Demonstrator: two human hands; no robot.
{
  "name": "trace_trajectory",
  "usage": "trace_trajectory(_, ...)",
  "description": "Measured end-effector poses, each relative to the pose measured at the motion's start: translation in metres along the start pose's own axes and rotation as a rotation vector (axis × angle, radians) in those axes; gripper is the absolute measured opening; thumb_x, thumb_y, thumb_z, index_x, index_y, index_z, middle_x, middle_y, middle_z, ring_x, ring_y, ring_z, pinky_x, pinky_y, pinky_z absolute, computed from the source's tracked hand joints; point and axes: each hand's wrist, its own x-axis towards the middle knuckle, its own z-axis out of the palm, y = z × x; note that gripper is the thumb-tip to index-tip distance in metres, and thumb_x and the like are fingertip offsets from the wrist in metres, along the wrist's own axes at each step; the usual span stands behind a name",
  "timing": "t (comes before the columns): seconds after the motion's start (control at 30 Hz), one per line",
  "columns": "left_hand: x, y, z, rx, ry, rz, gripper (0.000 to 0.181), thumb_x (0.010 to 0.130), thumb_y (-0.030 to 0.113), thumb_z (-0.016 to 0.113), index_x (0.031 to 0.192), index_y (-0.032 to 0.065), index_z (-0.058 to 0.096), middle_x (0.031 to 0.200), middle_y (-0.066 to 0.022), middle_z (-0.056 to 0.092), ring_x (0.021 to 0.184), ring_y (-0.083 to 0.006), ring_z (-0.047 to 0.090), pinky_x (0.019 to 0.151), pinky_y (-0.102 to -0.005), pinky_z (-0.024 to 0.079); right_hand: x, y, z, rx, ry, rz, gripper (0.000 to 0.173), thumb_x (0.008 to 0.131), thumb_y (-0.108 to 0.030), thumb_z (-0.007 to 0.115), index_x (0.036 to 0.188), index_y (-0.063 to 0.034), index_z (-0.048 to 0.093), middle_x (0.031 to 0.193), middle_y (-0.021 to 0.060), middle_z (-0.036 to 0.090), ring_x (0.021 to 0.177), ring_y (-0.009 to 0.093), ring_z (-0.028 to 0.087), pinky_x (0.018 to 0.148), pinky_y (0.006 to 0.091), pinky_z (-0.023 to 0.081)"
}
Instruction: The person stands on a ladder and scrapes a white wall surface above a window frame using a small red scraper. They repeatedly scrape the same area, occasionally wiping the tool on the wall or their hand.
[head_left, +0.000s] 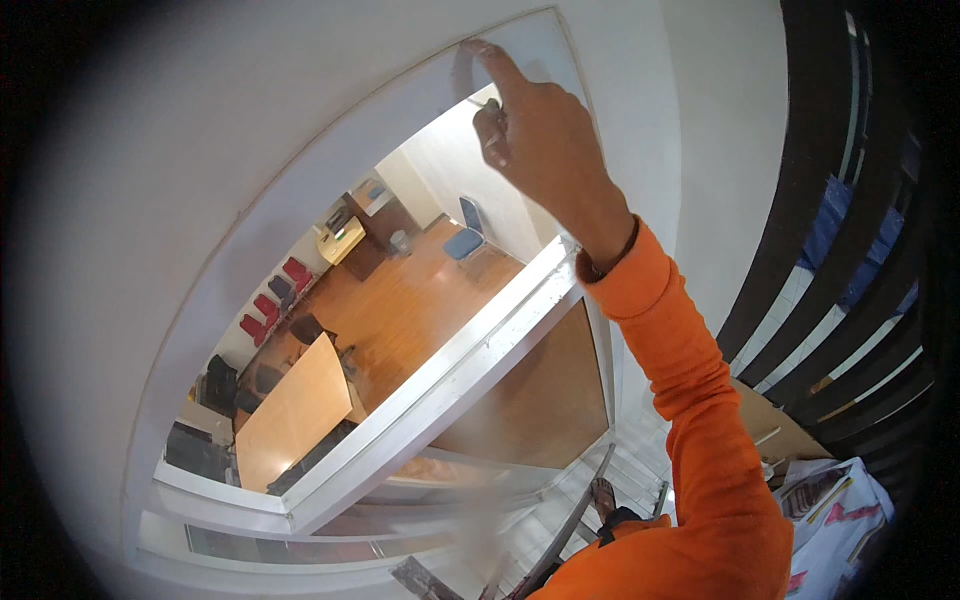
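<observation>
My right hand, in an orange sleeve, reaches up to the top of a white interior window frame. Its extended index finger meets the thin line where the frame's upper face joins the white wall. Pale smears mark the fingers. The other fingers are curled, and their inside is hidden, so I cannot tell whether they hold anything. My left hand is out of view.
Below me are ladder-like metal rails, with my bare foot beside them. Dark slats curve along the right, above a white printed sheet. Through the window stand a wooden table, a blue chair and several red chairs.
</observation>
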Motion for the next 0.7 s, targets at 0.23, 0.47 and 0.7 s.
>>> trace_trajectory(0.23, -0.002, -0.013, -0.002, 0.006, -0.005, -0.013, 0.054, 0.105, 0.047, 0.046, 0.13, 0.0018, 0.06, 0.112, -0.0265, 0.07, 0.099, -0.0439, 0.068, 0.083, -0.0525, 0.053, -0.017, -0.068, 0.011, 0.123, -0.078, -0.144, 0.06, 0.087, -0.019, 0.073, 0.141, -0.0094, 0.047, 0.081, 0.0153, 0.071, 0.069, 0.029, 0.073, 0.061, 0.0414, 0.058)
trace_trajectory(0.47, -0.001, -0.024, -0.006, 0.007, -0.003, -0.027, 0.054, 0.105, 0.048, 0.045, 0.13, 0.0023, 0.06, 0.112, -0.0263, 0.071, 0.099, -0.0437, 0.068, 0.083, -0.0525, 0.053, -0.017, -0.086, 0.009, 0.203, -0.16, -0.232, 0.056, 0.089, -0.02, 0.074, 0.14, -0.0168, 0.05, 0.083, 0.0144, 0.073, 0.07, 0.028, 0.074, 0.062, 0.0387, 0.059)
trace_trajectory(0.7, -0.003, -0.026, -0.006, -0.002, -0.006, -0.043, 0.054, 0.106, 0.048, 0.044, 0.13, 0.0028, 0.06, 0.112, -0.026, 0.071, 0.098, -0.0435, 0.068, 0.082, -0.0526, 0.053, -0.008, -0.035, 0.023, 0.238, 0.161, -0.259, 0.058, 0.084, -0.004, 0.065, 0.14, -0.0168, 0.057, 0.061, 0.0068, 0.057, 0.053, 0.023, 0.057, 0.054, 0.0365, 0.048)
